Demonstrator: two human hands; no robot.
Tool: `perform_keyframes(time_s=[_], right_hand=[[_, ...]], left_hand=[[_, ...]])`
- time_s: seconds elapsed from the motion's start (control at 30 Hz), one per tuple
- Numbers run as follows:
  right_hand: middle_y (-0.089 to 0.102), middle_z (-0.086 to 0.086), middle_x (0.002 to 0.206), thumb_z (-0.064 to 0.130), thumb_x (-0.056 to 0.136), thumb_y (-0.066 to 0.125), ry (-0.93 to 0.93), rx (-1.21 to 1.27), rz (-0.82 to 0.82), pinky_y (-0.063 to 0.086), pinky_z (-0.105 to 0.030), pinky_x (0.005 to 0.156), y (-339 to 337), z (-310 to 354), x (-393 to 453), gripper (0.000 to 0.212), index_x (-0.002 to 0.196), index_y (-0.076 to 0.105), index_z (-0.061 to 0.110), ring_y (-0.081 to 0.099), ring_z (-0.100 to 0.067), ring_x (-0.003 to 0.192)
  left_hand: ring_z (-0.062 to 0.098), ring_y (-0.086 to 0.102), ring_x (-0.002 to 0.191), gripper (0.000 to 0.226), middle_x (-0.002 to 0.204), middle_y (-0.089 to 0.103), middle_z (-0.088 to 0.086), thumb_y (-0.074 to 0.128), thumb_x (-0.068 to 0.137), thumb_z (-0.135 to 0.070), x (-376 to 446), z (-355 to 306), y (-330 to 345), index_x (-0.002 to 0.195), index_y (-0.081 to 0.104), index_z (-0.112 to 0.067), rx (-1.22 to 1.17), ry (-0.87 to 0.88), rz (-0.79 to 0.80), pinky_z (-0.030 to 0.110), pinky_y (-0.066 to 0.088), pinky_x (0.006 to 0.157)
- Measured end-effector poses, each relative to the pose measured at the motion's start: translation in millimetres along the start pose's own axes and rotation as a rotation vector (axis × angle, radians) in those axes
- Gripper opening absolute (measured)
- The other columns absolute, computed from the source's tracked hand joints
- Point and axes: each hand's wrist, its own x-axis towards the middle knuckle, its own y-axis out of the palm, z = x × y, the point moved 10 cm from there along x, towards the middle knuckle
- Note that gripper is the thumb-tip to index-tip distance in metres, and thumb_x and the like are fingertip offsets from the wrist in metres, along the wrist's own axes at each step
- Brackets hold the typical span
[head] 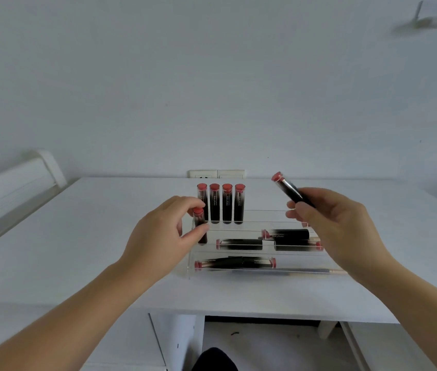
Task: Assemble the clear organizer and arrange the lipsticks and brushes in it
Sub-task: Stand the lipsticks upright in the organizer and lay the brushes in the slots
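Clear organizer [254,273] sits at centre frame on the white table [104,236]. Four lipsticks [221,207] stand upright in its back row; several more lie flat on the lower tiers. Left hand [163,236] pinches an upright lipstick [200,226] at the organizer's left end. Right hand [335,226] grips another lipstick [289,190], tilted, red end toward upper left, above the organizer.

- Left hand [162,236]: forearm reaching forward, thumb and forefinger pinching an upright lipstick [200,226].
- Right hand [337,226]: raised right of it, fingers curled round a tilted lipstick [291,191].
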Motion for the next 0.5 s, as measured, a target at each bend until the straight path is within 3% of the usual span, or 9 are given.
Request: perform_keyframes(time_s=[0.07,0.13,0.27,0.37,0.43,0.5], right_hand=[[0.079,-0.001,0.095,0.010,0.093,0.065,0.061,0.142,0.030,0.053,-0.037,0.088,6,0,1,0.017,0.107,0.069,0.019,0.076,-0.019,0.092],[0.079,-0.009,0.096,0.001,0.093,0.062,0.135,0.231,0.069,0.054,-0.041,0.091,13,-1,2,0.015,0.107,0.062,0.008,0.076,-0.026,0.093],[0.079,-0.005,0.100,-0.001,0.091,0.063,0.163,0.182,0.172,0.051,-0.041,0.096,29,4,2,0.022,0.111,0.061,0.009,0.074,-0.022,0.099],[0.079,0.000,0.098,0.010,0.087,0.072,0.134,0.107,0.219,0.052,-0.034,0.094,39,12,-1,0.017,0.102,0.072,0.019,0.074,-0.017,0.098],[0.079,0.002,0.089,0.024,0.082,0.078,0.095,0.006,0.230,0.058,-0.026,0.081,46,18,-2,0.009,0.090,0.077,0.025,0.075,-0.015,0.087],[0.077,0.000,0.080,0.039,0.074,0.080,0.074,-0.124,0.226,0.060,-0.033,0.072,52,19,-3,0.015,0.086,0.077,0.031,0.074,-0.017,0.074]], left_hand=[[0.016,0.059,0.068,0.041,0.079,0.057,-0.027,0.082,0.085,-0.030,-5,4,3,0.121,0.065,-0.035,-0.031,-0.012,-0.004,0.024,0.051,0.061],[0.015,0.059,0.069,0.049,0.074,0.057,-0.024,0.083,0.084,-0.028,-9,9,5,0.128,0.062,-0.037,-0.067,-0.033,0.000,0.015,0.047,0.059],[0.013,0.057,0.066,0.060,0.080,0.057,-0.032,0.083,0.085,-0.024,-14,15,12,0.136,0.058,-0.040,-0.109,-0.063,0.022,0.008,0.044,0.059],[0.007,0.054,0.062,0.060,0.086,0.056,-0.037,0.084,0.083,-0.018,-16,10,11,0.137,0.061,-0.031,-0.114,-0.030,0.001,0.008,0.043,0.058],[0.013,0.054,0.064,0.060,0.082,0.056,-0.030,0.084,0.083,-0.018,-16,8,10,0.137,0.061,-0.030,-0.098,-0.015,-0.008,0.014,0.045,0.056],[0.016,0.053,0.066,0.058,0.085,0.054,-0.030,0.084,0.083,-0.022,-14,6,8,0.136,0.061,-0.030,-0.066,-0.014,-0.026,0.017,0.045,0.053]])
